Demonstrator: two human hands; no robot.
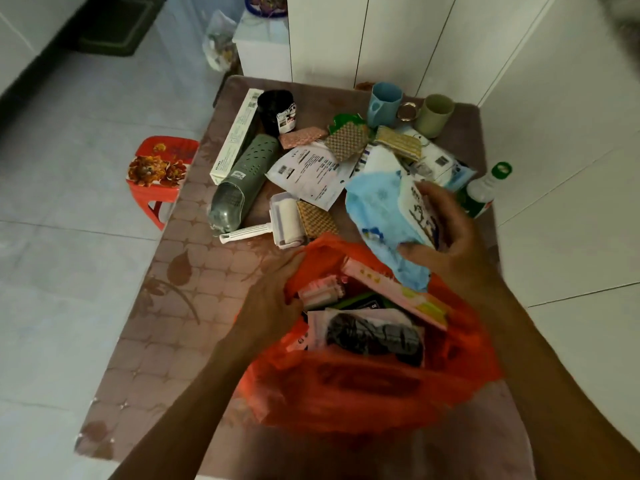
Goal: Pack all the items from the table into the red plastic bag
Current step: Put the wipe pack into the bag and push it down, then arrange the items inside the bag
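1. Two hands work at the red plastic bag (363, 386), which sits open-mouthed at the near edge of the surface (162, 327).
2. The left hand (273, 306) grips the bag's left rim, fingers curled over it; the right hand (446, 233) pinches a soft blue packet (377, 220) just above the bag's far rim.
3. The packet's print is too blurred to read; the white paper label (308, 171) mid-surface carries barcodes and small text, also illegible.
4. The blue packet tilts, its long axis running from the far right down towards the bag's mouth.
5. Inside the bag lie a pink box (398, 292) and a dark bundle (377, 334).
6. Still out: a long white box (235, 136) and a green perforated case (242, 178), both lengthwise towards the far left corner; a lint roller (277, 223); a black cup (277, 110); blue (384, 103) and green (434, 114) mugs at the far edge; and a green-capped bottle (485, 188) at the right edge.
7. The surface wears a brown leaf-patterned cover. A red stool (159, 171) stands on pale floor tiles to its left; white cabinets rise behind it.
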